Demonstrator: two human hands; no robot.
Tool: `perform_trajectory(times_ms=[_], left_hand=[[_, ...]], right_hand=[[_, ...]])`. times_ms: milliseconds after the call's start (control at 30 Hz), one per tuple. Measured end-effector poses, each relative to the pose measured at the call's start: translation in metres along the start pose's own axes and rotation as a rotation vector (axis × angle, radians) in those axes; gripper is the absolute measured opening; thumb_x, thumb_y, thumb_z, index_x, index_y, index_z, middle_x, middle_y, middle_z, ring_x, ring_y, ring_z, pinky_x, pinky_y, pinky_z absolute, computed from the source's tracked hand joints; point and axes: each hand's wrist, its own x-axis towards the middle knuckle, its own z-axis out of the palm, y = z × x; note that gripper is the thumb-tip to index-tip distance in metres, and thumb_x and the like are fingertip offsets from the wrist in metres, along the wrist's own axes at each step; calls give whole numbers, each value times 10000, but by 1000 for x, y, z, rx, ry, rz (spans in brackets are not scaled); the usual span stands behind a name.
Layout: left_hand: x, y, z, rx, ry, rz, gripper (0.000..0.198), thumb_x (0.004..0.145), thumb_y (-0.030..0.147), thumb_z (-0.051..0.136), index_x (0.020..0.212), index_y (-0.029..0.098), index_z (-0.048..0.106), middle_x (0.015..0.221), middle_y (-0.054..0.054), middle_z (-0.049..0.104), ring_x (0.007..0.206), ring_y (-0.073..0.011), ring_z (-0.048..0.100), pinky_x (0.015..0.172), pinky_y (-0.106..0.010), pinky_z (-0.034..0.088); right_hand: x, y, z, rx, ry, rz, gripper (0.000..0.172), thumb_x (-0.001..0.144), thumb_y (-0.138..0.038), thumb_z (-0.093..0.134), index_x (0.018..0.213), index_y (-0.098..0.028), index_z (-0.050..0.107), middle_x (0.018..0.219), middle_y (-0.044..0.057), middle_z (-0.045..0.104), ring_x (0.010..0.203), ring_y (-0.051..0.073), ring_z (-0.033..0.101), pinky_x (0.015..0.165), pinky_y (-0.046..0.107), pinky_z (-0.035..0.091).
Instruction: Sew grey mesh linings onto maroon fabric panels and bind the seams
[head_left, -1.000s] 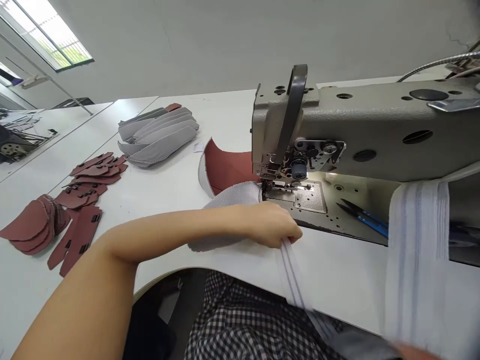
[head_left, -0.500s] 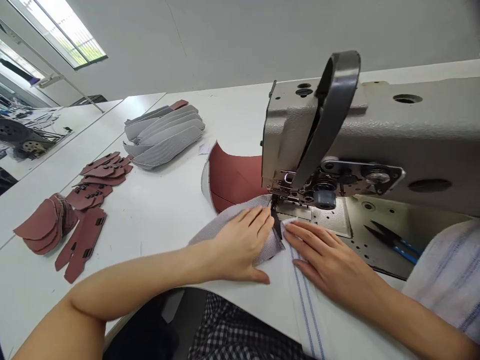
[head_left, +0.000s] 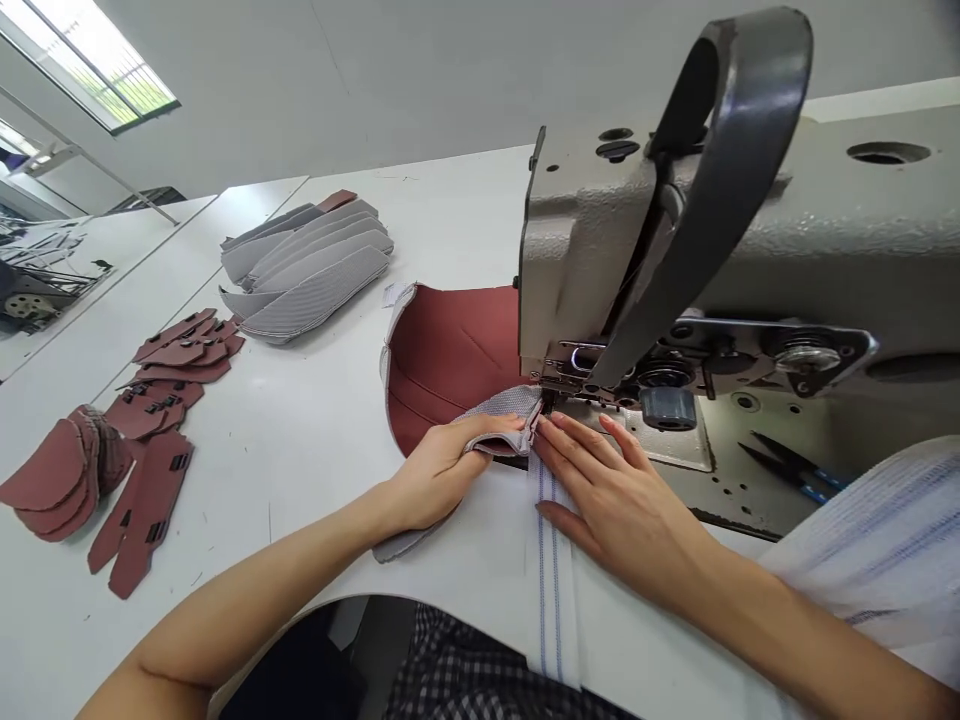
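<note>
Left hand (head_left: 435,475) curled, clamped on a grey mesh panel (head_left: 499,412) right beside the sewing machine (head_left: 592,260) foot; right hand (head_left: 622,490) open, flat on striped white tape (head_left: 551,590), just beside the panel.

Your left hand (head_left: 442,475) and right hand (head_left: 622,490): bare, no sleeve in view, nails short. Black-and-white checked garment (head_left: 450,670), small even squares, at bottom of view.
</note>
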Motion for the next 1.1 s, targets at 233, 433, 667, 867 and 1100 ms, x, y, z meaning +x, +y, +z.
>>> perform_trajectory(times_ms=[233,433,667,867,1100], left_hand=[[2,-2,-1,220,-135,132,585,818,-3,414,1331,187,619,1469,-42,595,1426,-178,501,1235,-394,389],[5,0,-3,416,-191,302,474,868,9,407,1267,166,612,1473,-97,586,1412,-197,520,1214,-400,420],[3,-5,5,543,-221,352,420,887,40,424,1256,148,592,1491,-131,562,1452,-225,470,1214,-431,427],[4,-6,9,694,-265,472,396,882,29,428,1240,105,580,1480,-172,561,1488,-255,415,1220,-431,427],[2,-18,18,831,-179,589,322,939,76,418,1215,93,584,1419,-166,612,1442,-283,475,1191,-435,467]], right_hand=[[-1,-4,-5,80,-14,112,466,991,-384,543,1401,-164,516,1479,107,545,1291,341,487,1053,518,345],[-3,-3,-2,209,1,171,487,926,-338,645,1347,-172,466,1463,123,551,1309,338,468,1053,499,343],[-2,-2,-1,251,31,178,449,926,-340,641,1311,-197,461,1426,125,575,1322,339,476,1055,494,360],[0,2,-2,266,31,170,464,914,-325,639,1329,-182,488,1416,143,581,1335,316,486,1055,511,405],[-31,10,-20,192,96,75,265,1010,-165,477,1208,-226,642,1329,44,657,1305,261,521,1118,454,372]])
